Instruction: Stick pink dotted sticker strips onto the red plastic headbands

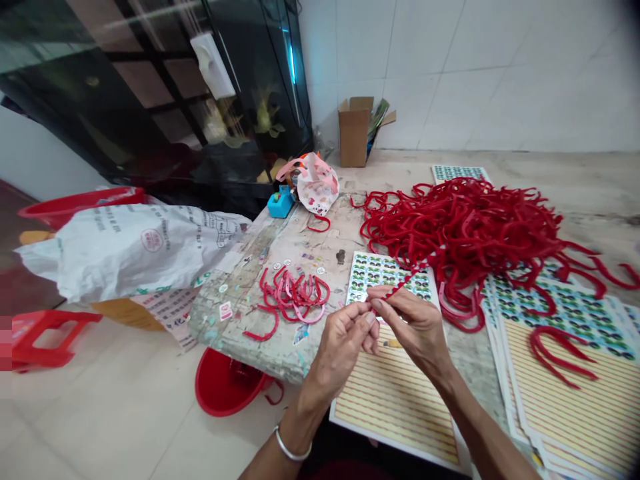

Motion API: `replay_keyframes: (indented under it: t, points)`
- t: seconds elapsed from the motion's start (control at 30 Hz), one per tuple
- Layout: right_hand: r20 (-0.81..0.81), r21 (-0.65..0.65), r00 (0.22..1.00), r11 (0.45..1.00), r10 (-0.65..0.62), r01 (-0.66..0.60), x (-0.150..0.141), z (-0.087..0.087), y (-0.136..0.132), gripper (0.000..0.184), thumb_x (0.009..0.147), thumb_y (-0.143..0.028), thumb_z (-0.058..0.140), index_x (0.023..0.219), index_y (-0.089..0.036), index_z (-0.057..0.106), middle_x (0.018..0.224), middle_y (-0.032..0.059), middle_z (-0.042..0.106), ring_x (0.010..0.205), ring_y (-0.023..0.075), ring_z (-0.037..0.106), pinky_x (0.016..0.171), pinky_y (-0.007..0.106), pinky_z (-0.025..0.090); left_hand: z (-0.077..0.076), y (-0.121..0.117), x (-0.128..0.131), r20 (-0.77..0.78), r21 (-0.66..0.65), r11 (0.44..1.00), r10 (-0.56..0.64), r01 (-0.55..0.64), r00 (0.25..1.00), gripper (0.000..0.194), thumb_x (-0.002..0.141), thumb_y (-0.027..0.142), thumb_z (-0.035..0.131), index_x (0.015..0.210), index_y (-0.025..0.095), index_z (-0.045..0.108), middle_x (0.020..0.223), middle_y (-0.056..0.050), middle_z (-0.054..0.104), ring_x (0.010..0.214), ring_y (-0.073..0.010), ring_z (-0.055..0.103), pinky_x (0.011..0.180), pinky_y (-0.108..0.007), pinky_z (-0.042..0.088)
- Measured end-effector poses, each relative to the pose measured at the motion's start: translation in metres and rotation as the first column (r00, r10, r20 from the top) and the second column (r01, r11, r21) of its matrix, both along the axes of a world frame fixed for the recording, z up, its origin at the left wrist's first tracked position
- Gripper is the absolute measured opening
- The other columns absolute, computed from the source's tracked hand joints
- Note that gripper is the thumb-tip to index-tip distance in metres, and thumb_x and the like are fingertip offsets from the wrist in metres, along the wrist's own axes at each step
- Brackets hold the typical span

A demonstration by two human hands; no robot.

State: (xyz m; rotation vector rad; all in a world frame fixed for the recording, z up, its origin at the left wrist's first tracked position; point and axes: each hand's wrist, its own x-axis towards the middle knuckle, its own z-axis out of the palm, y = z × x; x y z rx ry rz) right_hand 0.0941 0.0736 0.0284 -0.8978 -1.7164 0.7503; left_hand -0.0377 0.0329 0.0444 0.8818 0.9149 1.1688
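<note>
My left hand (345, 347) and my right hand (413, 327) meet over a sticker sheet (385, 393) at the table's front edge. Both pinch the end of a thin red band (400, 285) that runs up and right toward a large tangled heap of red bands (470, 227). A silver bangle sits on my left wrist. The sheet's upper part carries rows of small eye stickers (375, 270); its lower part is striped backing. Left of my hands lies a small pile of red bands with stickers on them (293, 297).
More sticker sheets (575, 387) are stacked at the right under loose bands. A cardboard box (356, 130), a teal tape dispenser (280, 202) and peeled pink scraps (315, 180) stand at the back. A red basin (225, 383), white sack (130, 243) and red stool (43, 337) occupy the floor.
</note>
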Motion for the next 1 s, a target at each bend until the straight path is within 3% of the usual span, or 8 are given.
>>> replay_keyframes:
  t: [0.1, 0.2, 0.4, 0.5, 0.73, 0.87, 1.0]
  points:
    - [-0.047, -0.138, 0.999, 0.99, 0.0, -0.007, 0.002, -0.003, 0.003, 0.012, 0.084, -0.024, 0.06, 0.087, -0.022, 0.072, 0.093, 0.0063, 0.071, 0.086, 0.0215, 0.066, 0.074, 0.035, 0.054, -0.004, -0.005, 0.004, 0.056, -0.022, 0.999, 0.04, -0.039, 0.998, 0.022, 0.085, 0.036, 0.054, 0.082, 0.015, 0.059, 0.063, 0.003, 0.044, 0.051, -0.0072, 0.029, 0.049, -0.021, 0.027]
    - [-0.089, -0.239, 0.996, 0.971, -0.023, 0.001, 0.004, -0.005, 0.007, 0.016, 0.082, -0.031, 0.062, 0.088, -0.021, 0.073, 0.092, 0.0068, 0.072, 0.081, 0.0222, 0.067, 0.072, 0.036, 0.055, -0.005, -0.009, 0.004, 0.082, -0.033, 0.999, 0.027, -0.025, 0.996, 0.02, 0.085, 0.034, 0.054, 0.081, 0.015, 0.058, 0.064, 0.003, 0.043, 0.052, -0.007, 0.028, 0.05, -0.022, 0.024]
    - [-0.176, -0.364, 0.984, 0.929, -0.006, -0.059, 0.007, -0.008, 0.011, 0.02, 0.08, -0.036, 0.064, 0.084, -0.02, 0.074, 0.087, 0.0064, 0.073, 0.077, 0.0222, 0.068, 0.069, 0.036, 0.057, -0.005, -0.012, 0.003, 0.096, -0.034, 0.999, -0.001, 0.004, 0.995, 0.017, 0.086, 0.03, 0.055, 0.087, 0.014, 0.06, 0.063, 0.003, 0.041, 0.053, -0.0072, 0.027, 0.051, -0.023, 0.022]
    - [-0.174, -0.367, 0.985, 0.928, 0.002, -0.067, 0.008, -0.008, 0.011, 0.02, 0.08, -0.037, 0.063, 0.081, -0.02, 0.074, 0.083, 0.005, 0.072, 0.077, 0.0217, 0.067, 0.068, 0.035, 0.057, -0.006, -0.013, 0.003, 0.097, -0.045, 0.999, 0.018, -0.014, 0.995, 0.018, 0.084, 0.031, 0.056, 0.086, 0.014, 0.06, 0.062, 0.004, 0.04, 0.053, -0.0074, 0.026, 0.051, -0.024, 0.021]
    - [-0.05, -0.238, 0.999, 0.971, 0.011, -0.023, 0.009, -0.003, 0.01, 0.019, 0.083, -0.033, 0.06, 0.076, -0.021, 0.073, 0.072, 0.0036, 0.07, 0.074, 0.0206, 0.067, 0.06, 0.029, 0.054, -0.009, -0.015, 0.0, 0.068, -0.067, 0.998, 0.016, -0.012, 0.998, 0.018, 0.083, 0.033, 0.056, 0.082, 0.015, 0.059, 0.06, 0.004, 0.038, 0.054, -0.009, 0.027, 0.053, -0.024, 0.022]
    - [0.016, -0.032, 0.998, 0.997, -0.064, 0.065, 0.008, 0.003, 0.004, 0.016, 0.084, -0.022, 0.059, 0.074, -0.022, 0.072, 0.08, 0.004, 0.072, 0.078, 0.0213, 0.067, 0.069, 0.033, 0.054, -0.01, -0.014, 0.001, 0.005, -0.058, 0.997, 0.055, -0.055, 0.998, 0.015, 0.083, 0.031, 0.056, 0.079, 0.016, 0.057, 0.059, 0.005, 0.036, 0.052, -0.0085, 0.023, 0.05, -0.024, 0.019]
    - [0.027, 0.169, 0.992, 0.979, -0.124, 0.118, 0.007, 0.008, -0.004, 0.019, 0.08, -0.009, 0.06, 0.087, -0.023, 0.072, 0.09, 0.0043, 0.073, 0.089, 0.0225, 0.067, 0.077, 0.036, 0.054, -0.009, -0.013, 0.004, -0.059, -0.014, 0.997, 0.077, -0.078, 0.995, 0.017, 0.085, 0.03, 0.055, 0.075, 0.016, 0.055, 0.058, 0.006, 0.033, 0.052, -0.0083, 0.022, 0.049, -0.025, 0.017]
